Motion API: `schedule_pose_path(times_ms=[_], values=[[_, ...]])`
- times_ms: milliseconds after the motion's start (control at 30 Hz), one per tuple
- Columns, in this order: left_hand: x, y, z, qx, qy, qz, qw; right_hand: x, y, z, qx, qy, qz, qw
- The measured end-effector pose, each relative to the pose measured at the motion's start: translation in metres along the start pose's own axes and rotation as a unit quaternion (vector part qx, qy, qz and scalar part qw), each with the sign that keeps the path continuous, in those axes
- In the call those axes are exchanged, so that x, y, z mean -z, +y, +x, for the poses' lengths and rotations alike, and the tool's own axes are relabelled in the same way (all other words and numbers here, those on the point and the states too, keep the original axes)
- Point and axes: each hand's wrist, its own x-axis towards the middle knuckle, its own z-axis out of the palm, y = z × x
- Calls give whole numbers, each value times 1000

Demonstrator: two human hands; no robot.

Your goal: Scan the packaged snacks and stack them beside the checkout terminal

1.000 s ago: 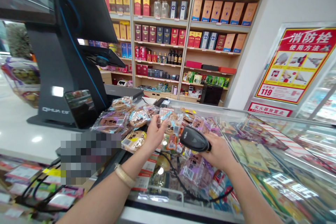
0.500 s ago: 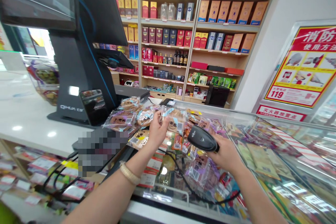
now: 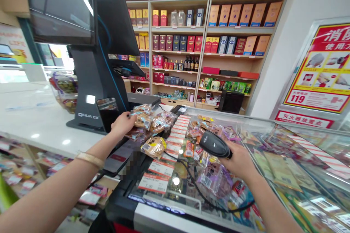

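Presently, the left hand is at the left heap, beside the register. Its fingertips meet the edge of a packet, a clear wrapper with round, brown contents. Whether the fingers pinch this packet or have let it go cannot be told from here.

The right hand is wrapped around the scanner, held above the glass with its head toward the left. This grip is firm and matches that of a moment ago.

Principal change: half a second earlier, the left hand had a packet just in front of the scanner's head. Hand and packet have since left that spot, baring a row of price tags. The packet now at the fingertips is probably the one carried across, though its print is too small to match with certainty. For the work in hand, this suggests that the handling of one packet is nearly complete and that the space before the scanner is free.

Further packets form the right heap, below and around the scanner, apart from the left one. A cable loops over the glass between the forearms.
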Motion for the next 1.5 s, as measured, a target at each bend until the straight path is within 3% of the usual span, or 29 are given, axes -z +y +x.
schedule_pose_path(times_ms=[67,167,300,433,500,533,600,700,767,900,1133,1500], values=[[1,-5,1,2,-14,79,997,0,1,0,1,0,-3,1000],[1,-3,-6,-18,24,127,991,-1,3,0,-1,-1,-5,1000],[1,11,-22,-50,105,65,991,-1,4,0,-9,7,7,1000],[-4,36,-45,-172,153,-43,972,0,2,1,-17,40,-3,999],[-12,52,-61,-251,103,-127,954,2,2,2,-26,54,-9,998],[-17,60,-71,-283,49,-170,943,2,1,2,-29,59,-9,998],[-30,77,-92,-313,-111,-232,914,3,2,3,-34,68,-6,997],[-52,99,-129,-318,-317,-210,868,4,3,3,-36,82,-10,996],[-65,109,-152,-320,-370,-171,855,5,3,3,-34,87,-19,995],[-77,119,-183,-339,-379,-120,853,6,2,4,-29,83,-25,996],[-75,125,-203,-369,-377,-11,849,6,2,4,-28,67,-22,997],[-86,120,-207,-342,-355,-82,866,7,-2,5,-35,69,-12,997]])
